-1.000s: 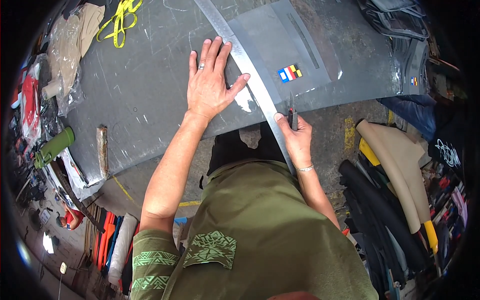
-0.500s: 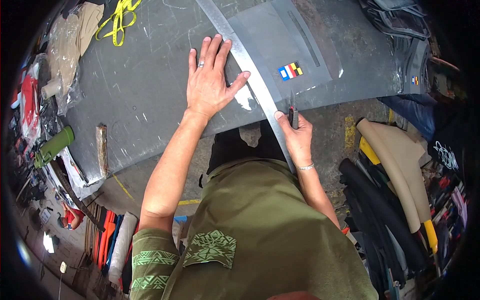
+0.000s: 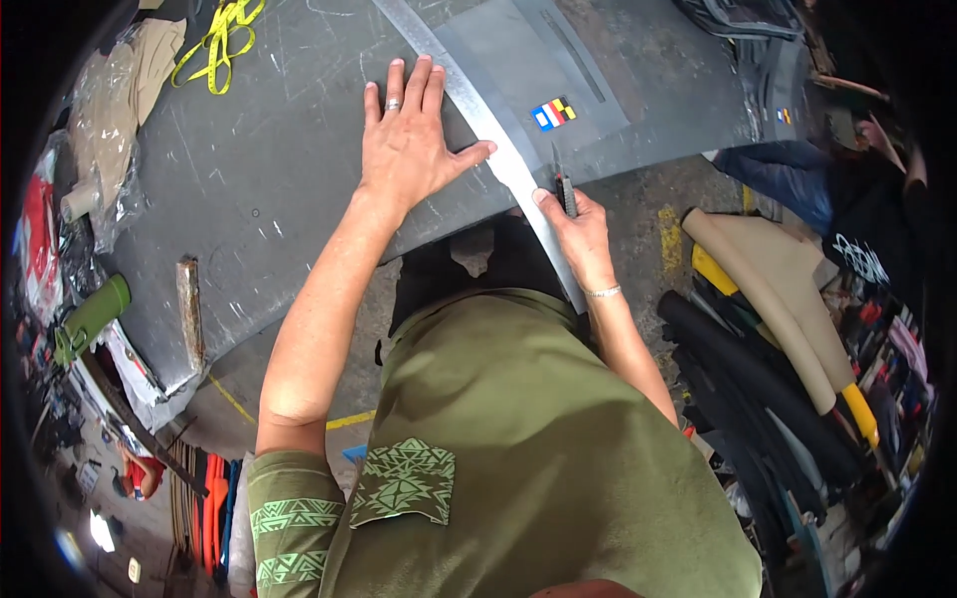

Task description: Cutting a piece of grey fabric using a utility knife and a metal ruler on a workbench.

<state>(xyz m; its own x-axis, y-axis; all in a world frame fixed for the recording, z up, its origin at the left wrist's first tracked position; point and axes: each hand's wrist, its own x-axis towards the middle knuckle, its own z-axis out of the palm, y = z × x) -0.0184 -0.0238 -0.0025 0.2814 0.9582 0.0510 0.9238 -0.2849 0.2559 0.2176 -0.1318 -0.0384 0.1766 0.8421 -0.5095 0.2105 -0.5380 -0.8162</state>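
A long metal straightedge (image 3: 511, 167) lies slantwise across a grey sheet's left border, its near end reaching past the table edge toward my shirt. My left hand (image 3: 407, 149) rests flat on the table to its left, fingers spread, the thumb tip at the straightedge. In my right hand (image 3: 581, 239) is a utility knife (image 3: 566, 194), its blade pointing away from me; the thumb of that hand presses on the straightedge near the table edge. The grey sheet (image 3: 488, 60) carries a small multicoloured patch (image 3: 553, 114) and a dark slot-like strip (image 3: 573, 50).
The dark, scratched table (image 3: 269, 179) has a yellow tape measure (image 3: 219, 45) at its far left. Plastic-wrapped tan material (image 3: 105, 130) and a worn stick (image 3: 189, 309) lie leftward. Another person (image 3: 867, 209) is at right, above tan and black rolls (image 3: 763, 309).
The whole view has shifted, so table and hands appear slightly farther left and higher. Both hands keep about the same places along the straightedge. More of the person at right shows.
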